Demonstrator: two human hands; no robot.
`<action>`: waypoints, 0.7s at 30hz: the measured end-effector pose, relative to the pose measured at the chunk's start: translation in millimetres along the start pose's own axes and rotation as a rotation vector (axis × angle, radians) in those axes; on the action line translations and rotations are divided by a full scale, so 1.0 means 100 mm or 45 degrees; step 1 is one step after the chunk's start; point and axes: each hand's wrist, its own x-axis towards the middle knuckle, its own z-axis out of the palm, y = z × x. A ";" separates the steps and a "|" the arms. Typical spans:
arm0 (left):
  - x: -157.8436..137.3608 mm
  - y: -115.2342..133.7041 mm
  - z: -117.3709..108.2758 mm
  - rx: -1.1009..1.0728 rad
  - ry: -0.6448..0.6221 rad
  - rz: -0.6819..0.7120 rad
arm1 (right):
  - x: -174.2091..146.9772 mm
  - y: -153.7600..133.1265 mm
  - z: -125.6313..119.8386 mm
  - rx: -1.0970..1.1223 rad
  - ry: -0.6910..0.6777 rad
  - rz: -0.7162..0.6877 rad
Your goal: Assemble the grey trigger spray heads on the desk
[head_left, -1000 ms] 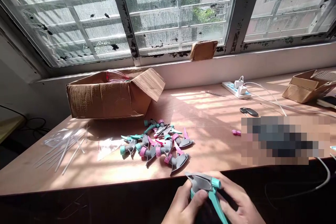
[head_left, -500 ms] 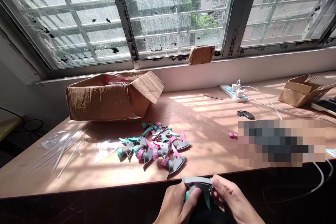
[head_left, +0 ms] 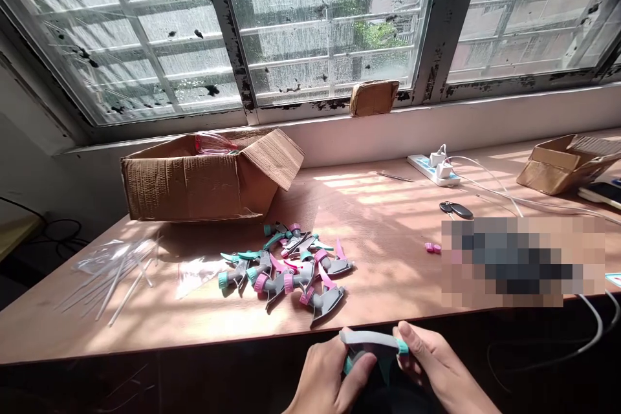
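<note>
1. The left hand (head_left: 325, 372) is closed around a grey and teal plastic trigger spray head (head_left: 371, 338), its thumb pressed along the near side.
2. The right hand (head_left: 436, 362) is at the other end, thumb and fingers bent in close about the round teal nozzle (head_left: 402, 347); whether they grip it, I cannot tell.
3. The spray head is held just off the front edge of the reddish-brown wooden counter (head_left: 378, 226), its grey back uppermost and its teal trigger (head_left: 385, 370) pointing down.
4. On the counter, just beyond the hands, lies a loose pile of grey spray heads with teal or pink parts (head_left: 301, 277).
5. Left of the pile are a flat piece of clear plastic (head_left: 196, 277) and thin white plastic tubes (head_left: 114, 291).
6. Behind the pile stands an open brown cardboard box (head_left: 182, 191) with clear red plastic (head_left: 213, 143) showing at its top.
7. To the right lie small bright pink pieces (head_left: 433, 248), beside a pixelated patch whose contents cannot be made out.
</note>
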 end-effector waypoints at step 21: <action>0.02 0.04 -0.09 -0.225 -0.036 -0.115 | -0.05 0.03 -0.14 -0.356 0.014 -0.476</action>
